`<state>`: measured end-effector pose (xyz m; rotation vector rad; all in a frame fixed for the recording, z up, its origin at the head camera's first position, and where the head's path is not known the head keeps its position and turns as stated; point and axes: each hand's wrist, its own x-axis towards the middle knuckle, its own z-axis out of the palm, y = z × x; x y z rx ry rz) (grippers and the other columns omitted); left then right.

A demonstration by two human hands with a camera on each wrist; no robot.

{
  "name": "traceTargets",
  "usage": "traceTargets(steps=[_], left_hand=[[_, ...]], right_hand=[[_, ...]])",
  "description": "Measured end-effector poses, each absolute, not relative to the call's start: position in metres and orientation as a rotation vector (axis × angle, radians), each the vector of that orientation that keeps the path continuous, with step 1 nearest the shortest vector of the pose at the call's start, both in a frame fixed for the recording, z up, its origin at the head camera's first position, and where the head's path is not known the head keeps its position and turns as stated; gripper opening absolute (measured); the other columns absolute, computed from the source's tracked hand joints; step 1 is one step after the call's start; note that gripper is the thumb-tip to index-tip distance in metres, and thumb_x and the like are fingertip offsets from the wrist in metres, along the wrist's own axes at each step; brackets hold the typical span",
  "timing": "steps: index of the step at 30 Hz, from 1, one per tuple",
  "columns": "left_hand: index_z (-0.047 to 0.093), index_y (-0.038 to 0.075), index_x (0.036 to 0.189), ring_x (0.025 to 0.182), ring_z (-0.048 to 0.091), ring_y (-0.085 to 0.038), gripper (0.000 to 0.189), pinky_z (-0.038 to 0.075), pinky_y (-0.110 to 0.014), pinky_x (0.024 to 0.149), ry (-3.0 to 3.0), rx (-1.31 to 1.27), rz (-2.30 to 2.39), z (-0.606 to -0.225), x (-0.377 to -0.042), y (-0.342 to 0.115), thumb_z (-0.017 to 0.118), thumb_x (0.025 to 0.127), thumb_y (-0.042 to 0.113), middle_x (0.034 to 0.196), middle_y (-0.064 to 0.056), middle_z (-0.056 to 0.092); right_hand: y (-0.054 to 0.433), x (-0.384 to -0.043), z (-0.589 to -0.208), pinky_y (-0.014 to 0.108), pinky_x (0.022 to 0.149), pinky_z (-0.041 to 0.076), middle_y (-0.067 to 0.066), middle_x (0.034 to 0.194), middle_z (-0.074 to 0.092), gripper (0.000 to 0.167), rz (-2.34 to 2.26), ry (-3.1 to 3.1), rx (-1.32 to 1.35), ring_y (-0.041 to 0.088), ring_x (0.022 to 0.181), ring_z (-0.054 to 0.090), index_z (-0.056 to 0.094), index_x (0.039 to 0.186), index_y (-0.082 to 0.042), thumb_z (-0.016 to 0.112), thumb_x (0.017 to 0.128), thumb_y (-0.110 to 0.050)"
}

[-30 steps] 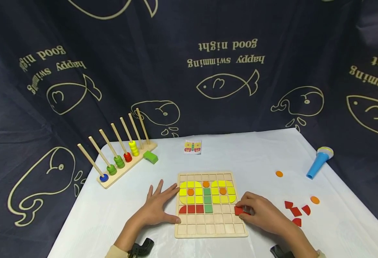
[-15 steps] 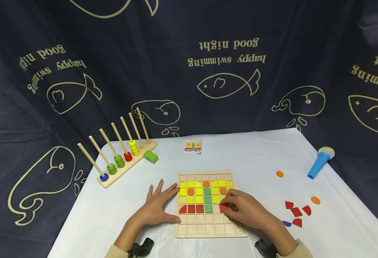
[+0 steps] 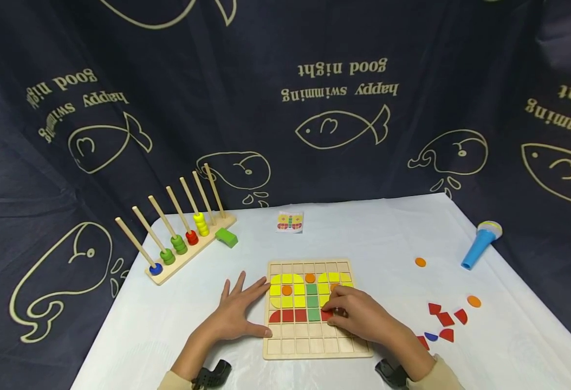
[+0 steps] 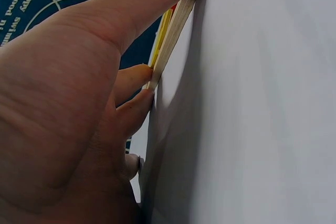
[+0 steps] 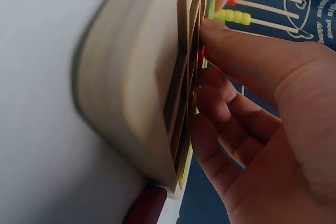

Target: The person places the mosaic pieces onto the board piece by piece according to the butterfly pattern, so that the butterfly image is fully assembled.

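Note:
My left hand (image 3: pixel 234 314) lies with fingers spread at the left side of a wooden grid board (image 3: pixel 302 346), its thumb and fingertips on the rim. In the left wrist view the fingers (image 4: pixel 134 80) touch the board's edge. Over the board's right half, my right hand (image 3: pixel 363 317) pinches a red tile (image 3: pixel 326 315) at the cell just right of the green tiles (image 3: pixel 312 301). In the right wrist view, thumb and fingers close around the red tile (image 5: pixel 201 51). Yellow tiles (image 3: pixel 287 301), orange discs (image 3: pixel 287 290) and a row of red tiles (image 3: pixel 287 316) sit in the grid.
Loose red pieces (image 3: pixel 445 318), a blue piece (image 3: pixel 430 337) and orange discs (image 3: pixel 474 301) lie at the right. Beyond them is a toy microphone (image 3: pixel 480 246). A bead-peg rack (image 3: pixel 188 258), green block (image 3: pixel 226 237) and butterfly pattern card (image 3: pixel 290 222) stand at the back.
My right hand has moved left from the board's right edge with the red tile, to beside the green column. The blue piece and another red piece have come into view. The left hand stays put.

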<state>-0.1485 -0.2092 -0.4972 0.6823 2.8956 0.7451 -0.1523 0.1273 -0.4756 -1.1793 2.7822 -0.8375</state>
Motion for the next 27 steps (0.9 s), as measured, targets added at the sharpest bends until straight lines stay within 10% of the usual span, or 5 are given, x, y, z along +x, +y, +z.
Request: traceTargets(steps=[27], left_hand=[[0.041, 0.025, 0.148, 0.143, 0.0, -0.04, 0.107, -0.008, -0.067, 0.105, 2.901, 0.673, 0.733, -0.499, -0.149, -0.209, 0.07, 0.059, 0.077, 0.154, 0.006, 0.03]], right_hand=[[0.238, -0.14, -0.463, 0.022, 0.063, 0.048, -0.018, 0.081, 0.055, 0.023, -0.822, 2.992, -0.475, 0.005, 0.072, 0.049, 0.073, 0.103, -0.019, 0.078, 0.081, -0.018]])
